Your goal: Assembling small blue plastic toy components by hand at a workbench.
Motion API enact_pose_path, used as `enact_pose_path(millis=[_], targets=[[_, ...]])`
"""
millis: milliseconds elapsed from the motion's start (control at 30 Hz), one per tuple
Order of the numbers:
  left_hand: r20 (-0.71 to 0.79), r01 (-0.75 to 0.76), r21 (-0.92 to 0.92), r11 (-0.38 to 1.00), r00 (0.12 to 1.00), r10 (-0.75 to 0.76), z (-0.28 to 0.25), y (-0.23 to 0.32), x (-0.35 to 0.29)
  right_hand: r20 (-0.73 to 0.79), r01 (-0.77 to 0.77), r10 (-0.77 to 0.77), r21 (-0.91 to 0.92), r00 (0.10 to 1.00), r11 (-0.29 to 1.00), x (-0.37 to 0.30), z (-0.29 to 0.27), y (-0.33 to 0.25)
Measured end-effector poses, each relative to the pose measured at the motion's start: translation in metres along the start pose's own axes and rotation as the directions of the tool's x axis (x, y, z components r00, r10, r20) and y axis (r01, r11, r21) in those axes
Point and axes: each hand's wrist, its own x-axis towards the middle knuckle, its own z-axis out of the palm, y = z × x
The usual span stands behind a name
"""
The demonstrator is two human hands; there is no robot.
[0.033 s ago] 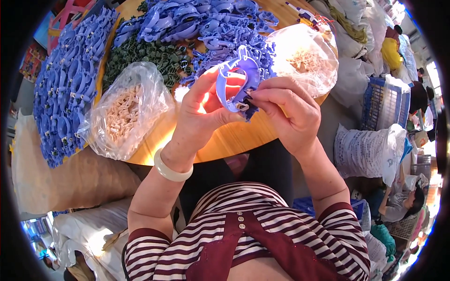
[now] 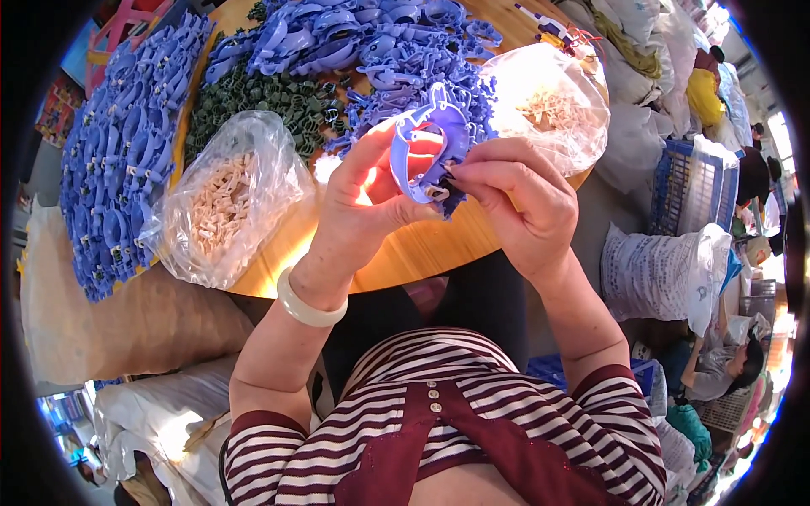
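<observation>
Above the near edge of the round wooden table (image 2: 380,266), I hold up a periwinkle-blue, ring-shaped plastic part (image 2: 456,135). My left hand (image 2: 354,190) is closed round its left side, fingers behind and thumb along the bottom. My right hand (image 2: 527,198) pinches at its lower right, where a small dark piece (image 2: 450,171) shows at the fingertips. A small pale piece (image 2: 438,194) sits low on the part, close to my left thumb. The right fingertips partly cover that spot, so how the pieces join cannot be made out.
Blue curved parts (image 2: 333,42) and dark green clips (image 2: 270,105) lie heaped on the table. Clear plastic bags of beige pieces stand left (image 2: 224,198) and right (image 2: 548,110). More blue parts (image 2: 126,160) cover a board at left. A blue crate (image 2: 688,190) and sacks (image 2: 662,274) stand right.
</observation>
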Motion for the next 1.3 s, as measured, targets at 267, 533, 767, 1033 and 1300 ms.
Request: enact_pose_path(millis=[267, 533, 767, 1033, 1300], targets=[[-0.008, -0.035, 0.203, 0.979, 0.999, 0.038, 0.002, 0.006, 0.002, 0.026, -0.187, 0.185, 0.192, 0.982, 0.963, -0.006, 0.008, 0.012], [-0.057, 0.091, -0.213, 0.973, 0.993, -0.105, 0.005, 0.008, 0.004, 0.074, -0.304, 0.298, 0.374, 0.952, 0.876, -0.005, -0.002, 0.0], [-0.037, 0.076, -0.058, 0.995, 0.996, -0.079, 0.005, 0.01, 0.001, 0.056, -0.28, 0.276, 0.277, 0.96, 0.919, -0.008, 0.001, -0.001], [-0.001, -0.091, 0.107, 0.99, 0.996, 0.092, 0.007, 0.003, -0.002, 0.042, -0.349, 0.35, 0.259, 0.936, 0.901, -0.009, 0.007, -0.002], [-0.119, 0.15, 0.012, 0.989, 0.982, -0.148, 0.008, 0.013, 0.001, 0.112, -0.398, 0.382, 0.227, 0.917, 0.889, -0.005, 0.005, 0.005]])
